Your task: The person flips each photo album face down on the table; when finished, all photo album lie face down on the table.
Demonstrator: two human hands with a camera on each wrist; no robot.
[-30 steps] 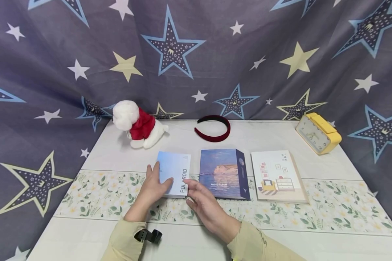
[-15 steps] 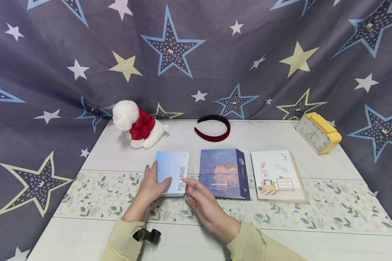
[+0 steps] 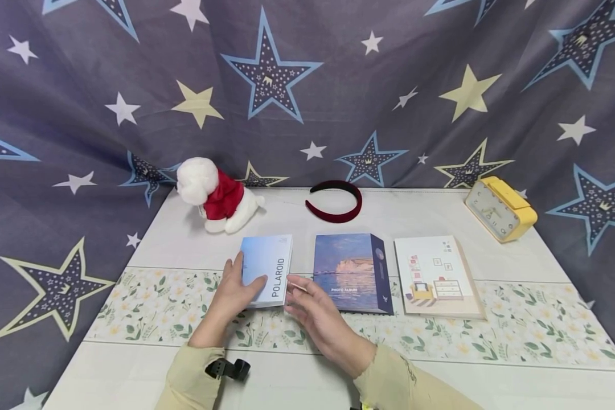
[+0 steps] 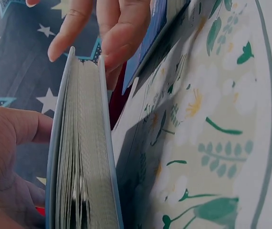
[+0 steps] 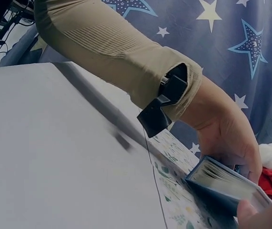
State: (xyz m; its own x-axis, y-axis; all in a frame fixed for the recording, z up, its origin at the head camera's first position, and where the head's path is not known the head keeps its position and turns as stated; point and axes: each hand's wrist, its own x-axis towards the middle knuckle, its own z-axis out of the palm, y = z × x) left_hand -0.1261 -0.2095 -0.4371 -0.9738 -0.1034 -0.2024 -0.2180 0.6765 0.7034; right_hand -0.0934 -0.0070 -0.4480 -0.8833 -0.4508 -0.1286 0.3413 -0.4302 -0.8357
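Observation:
A pale blue photo album (image 3: 274, 259) marked POLAROID lies at the left end of a row of books. My left hand (image 3: 230, 292) grips its left side, thumb laid over the cover and fingers along the spine edge. At the album's right edge, my right hand (image 3: 320, 319) has its fingers extended, the tips right at the cover's border. Page edges of the album (image 4: 90, 143) face the camera in the left wrist view, with right-hand fingers (image 4: 121, 36) on either side of its far corner. A shadow shows beneath the back cover.
Beside the right hand lies a dark blue photo album (image 3: 345, 273), then a cream book (image 3: 435, 276). Behind stand a white plush dog (image 3: 220, 196) in red, a dark red headband (image 3: 357, 205) and a yellow alarm clock (image 3: 499, 209). A starry curtain (image 3: 307, 85) hangs at the back.
The pale blue album has shifted slightly left and turned a little, with my left hand moving along. My right fingertips have followed its right edge. Other objects stay put.

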